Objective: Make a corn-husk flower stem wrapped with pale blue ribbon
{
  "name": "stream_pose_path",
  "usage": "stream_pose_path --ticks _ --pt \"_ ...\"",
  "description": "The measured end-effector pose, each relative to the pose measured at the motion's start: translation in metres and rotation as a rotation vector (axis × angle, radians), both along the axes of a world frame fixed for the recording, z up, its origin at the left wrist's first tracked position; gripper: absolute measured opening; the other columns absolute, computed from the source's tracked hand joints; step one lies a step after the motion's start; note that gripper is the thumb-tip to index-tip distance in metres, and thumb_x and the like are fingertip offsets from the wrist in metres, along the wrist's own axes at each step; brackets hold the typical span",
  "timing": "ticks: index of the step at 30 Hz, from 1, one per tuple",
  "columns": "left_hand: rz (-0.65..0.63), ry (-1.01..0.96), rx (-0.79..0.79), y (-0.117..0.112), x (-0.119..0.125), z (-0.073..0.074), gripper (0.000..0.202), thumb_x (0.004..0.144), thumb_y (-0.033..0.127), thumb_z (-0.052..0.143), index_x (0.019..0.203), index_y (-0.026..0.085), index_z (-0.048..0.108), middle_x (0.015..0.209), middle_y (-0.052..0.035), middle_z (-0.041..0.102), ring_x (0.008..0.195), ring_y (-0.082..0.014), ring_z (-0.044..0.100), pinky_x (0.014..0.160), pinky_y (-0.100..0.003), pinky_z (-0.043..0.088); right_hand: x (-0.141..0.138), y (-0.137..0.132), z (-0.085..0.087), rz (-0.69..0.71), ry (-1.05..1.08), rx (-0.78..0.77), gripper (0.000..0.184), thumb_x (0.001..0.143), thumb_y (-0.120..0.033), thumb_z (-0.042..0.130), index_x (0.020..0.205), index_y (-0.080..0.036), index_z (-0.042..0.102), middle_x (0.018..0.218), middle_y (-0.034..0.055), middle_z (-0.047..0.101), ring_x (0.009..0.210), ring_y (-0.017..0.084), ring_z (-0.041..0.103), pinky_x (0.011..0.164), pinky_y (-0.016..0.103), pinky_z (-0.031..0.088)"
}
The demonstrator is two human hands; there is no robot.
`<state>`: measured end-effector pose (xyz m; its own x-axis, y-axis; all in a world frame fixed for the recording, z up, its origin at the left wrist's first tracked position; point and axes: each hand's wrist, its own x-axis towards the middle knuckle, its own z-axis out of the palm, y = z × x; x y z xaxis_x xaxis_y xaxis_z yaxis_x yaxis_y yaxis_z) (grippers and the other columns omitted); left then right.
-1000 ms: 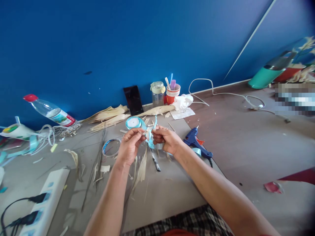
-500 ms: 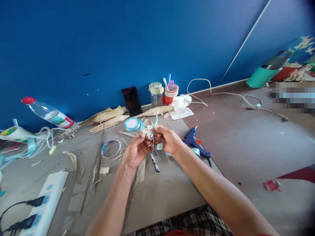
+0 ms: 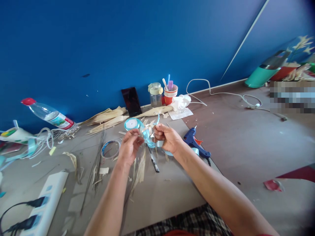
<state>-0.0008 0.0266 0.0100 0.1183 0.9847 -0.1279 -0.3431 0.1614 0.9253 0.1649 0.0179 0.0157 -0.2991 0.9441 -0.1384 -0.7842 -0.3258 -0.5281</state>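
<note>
My left hand (image 3: 129, 147) and my right hand (image 3: 167, 138) are raised close together over the grey board (image 3: 157, 193). Both pinch a small bundle of pale dried-leaf strips wrapped with light blue ribbon (image 3: 148, 133). My right hand grips the bundle's stem, with a ribbon end sticking up above its fingers. My left hand's fingers pinch the ribbon on the bundle's left side. A light blue ribbon spool (image 3: 132, 124) lies just behind the hands. A thin dark tool (image 3: 154, 162) lies on the board below them.
A blue glue gun (image 3: 195, 144) lies right of my right hand. A tape ring (image 3: 110, 149) and dried stalks (image 3: 94, 164) lie to the left. Farther left are a water bottle (image 3: 50, 114) and a power strip (image 3: 43, 205). A phone (image 3: 131, 101), jar (image 3: 155, 94) and paper cup (image 3: 170, 92) stand by the blue wall.
My left hand drew away to the left and lifted, pulling ribbon from the bundle. My right hand stayed put holding the bundle.
</note>
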Motion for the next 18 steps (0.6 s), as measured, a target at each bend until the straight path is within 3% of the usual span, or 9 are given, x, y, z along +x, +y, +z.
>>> stream_pose_path --ticks 2,4,6,9,14,18 --pt "0.18 0.218 0.216 0.0018 -0.0017 -0.0011 0.03 0.075 0.023 0.062 0.105 0.025 0.058 0.093 -0.0004 0.055 0.064 -0.0075 0.055 0.067 -0.027 0.048 -0.0006 0.0003 -0.0011 0.007 -0.013 -0.006 0.018 0.071 -0.015 0.06 0.064 -0.017 0.044 0.05 -0.0096 0.031 0.04 0.003 0.018 0.042 0.018 0.027" --pt "0.283 0.473 0.482 0.0011 -0.0029 -0.0015 0.036 0.077 0.024 0.059 0.113 0.027 0.057 0.104 -0.0033 0.053 0.069 -0.0084 0.056 0.069 -0.026 0.047 -0.0014 0.0005 -0.0024 0.015 -0.028 -0.022 0.015 0.071 -0.016 0.061 0.066 -0.017 0.046 0.049 -0.0098 0.031 0.039 0.003 0.018 0.042 0.018 0.028" --pt "0.297 0.668 0.707 -0.0006 -0.0034 -0.0019 0.031 0.08 0.022 0.056 0.112 0.025 0.059 0.11 -0.0061 0.051 0.075 -0.0101 0.056 0.072 -0.028 0.048 -0.0025 0.0005 -0.0036 0.014 -0.032 -0.03 0.017 0.07 -0.017 0.061 0.065 -0.017 0.045 0.049 -0.0098 0.031 0.039 0.003 0.019 0.042 0.018 0.028" --pt "0.257 0.82 0.905 -0.0022 -0.0033 -0.0028 0.025 0.083 0.02 0.053 0.105 0.023 0.062 0.106 -0.0072 0.051 0.081 -0.0124 0.056 0.076 -0.03 0.048 -0.004 0.0005 -0.0043 0.007 -0.034 -0.022 0.021 0.07 -0.016 0.061 0.063 -0.018 0.041 0.048 -0.0096 0.031 0.039 0.003 0.018 0.042 0.017 0.027" --pt "0.209 0.896 0.942 -0.0023 -0.0003 -0.0036 0.014 0.081 0.022 0.056 0.091 0.019 0.064 0.099 -0.0071 0.054 0.082 -0.0146 0.056 0.08 -0.032 0.047 -0.0048 0.0002 -0.0032 0.014 -0.036 -0.018 0.024 0.071 -0.016 0.061 0.062 -0.018 0.039 0.048 -0.0096 0.032 0.039 0.003 0.019 0.042 0.017 0.027" --pt "0.128 0.793 0.766 -0.0061 0.0049 -0.0006 0.015 0.079 0.03 0.059 0.076 0.017 0.065 0.09 -0.0065 0.059 0.085 -0.0172 0.057 0.078 -0.03 0.045 -0.0051 0.0001 -0.0042 0.015 -0.052 -0.025 0.023 0.07 -0.018 0.062 0.063 -0.018 0.041 0.048 -0.0098 0.032 0.039 0.003 0.019 0.042 0.017 0.028"
